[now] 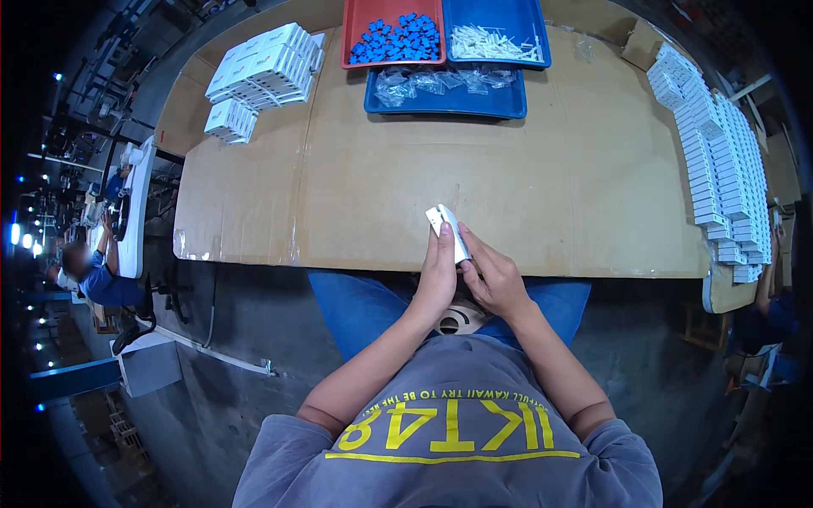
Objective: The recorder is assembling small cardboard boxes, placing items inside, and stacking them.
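Observation:
Just above the table's near edge, a small white box (458, 240) stands tilted between my two hands; one end looks opened out, with a flap to the left. My left hand (438, 273) is closed on its left side, the thumb lying along it. From the right, my right hand (496, 278) grips the lower part of the same box with fingers and thumb. My palms hide some of the box, and I cannot make out what is inside it.
Cardboard covers the table (381, 195). At its far side sit a red tray (345, 51) of blue plastic pieces, a blue tray (544, 42) of white sticks and another blue tray (449, 112) with clear bags. White boxes are stacked left (267, 68) and right (720, 161). A person (110, 284) sits far left.

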### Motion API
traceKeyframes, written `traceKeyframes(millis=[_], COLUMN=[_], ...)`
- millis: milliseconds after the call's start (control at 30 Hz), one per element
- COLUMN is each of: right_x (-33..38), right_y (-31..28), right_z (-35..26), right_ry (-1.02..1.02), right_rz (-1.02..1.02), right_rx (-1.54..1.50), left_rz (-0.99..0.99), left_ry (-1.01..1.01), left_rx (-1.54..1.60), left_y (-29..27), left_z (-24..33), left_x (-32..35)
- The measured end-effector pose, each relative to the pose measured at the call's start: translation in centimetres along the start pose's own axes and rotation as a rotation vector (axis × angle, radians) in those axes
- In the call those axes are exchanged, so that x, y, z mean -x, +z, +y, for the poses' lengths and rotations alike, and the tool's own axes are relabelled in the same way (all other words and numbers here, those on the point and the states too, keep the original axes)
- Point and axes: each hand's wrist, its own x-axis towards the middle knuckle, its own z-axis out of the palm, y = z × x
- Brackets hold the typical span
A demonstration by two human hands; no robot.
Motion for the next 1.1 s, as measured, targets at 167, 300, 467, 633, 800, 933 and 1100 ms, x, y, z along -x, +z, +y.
traceKeyframes(millis=[167, 300, 467, 633, 800, 933, 1100], right_x=[0.6, 1.2, 1.5, 1.4, 1.3, -1.0, -1.7], right_y=[1.1, 1.6, 2.2, 1.9, 1.8, 0.5, -1.0], right_z=[-0.2, -0.1, 0.0, -0.5, -0.8, -1.6, -0.9], right_ry=[0.037, 0.058, 0.044, 0.068, 0.121, 0.131, 0.894], right_rz=[0.057, 0.038, 0.056, 0.029, -0.003, 0.022, 0.039], right_rx=[0.034, 0.05, 0.088, 0.103, 0.084, -0.092, -0.732], left_rz=[-0.005, 0.014, 0.038, 0.054, 0.049, 0.009, -0.202], left_ry=[0.003, -0.02, -0.065, -0.106, -0.077, -0.106, 0.233], left_rx=[0.012, 0.029, 0.052, 0.053, 0.107, 0.216, -0.046], left_y=[0.3, 0.0, 0.0, -0.3, -0.7, -1.9, -2.5], left_z=[0.0, -0.7, -0.7, -1.3, -2.0, -1.7, 2.2], left_x=[0.1, -0.2, 0.1, -0.1, -0.4, -1.5, -1.0])
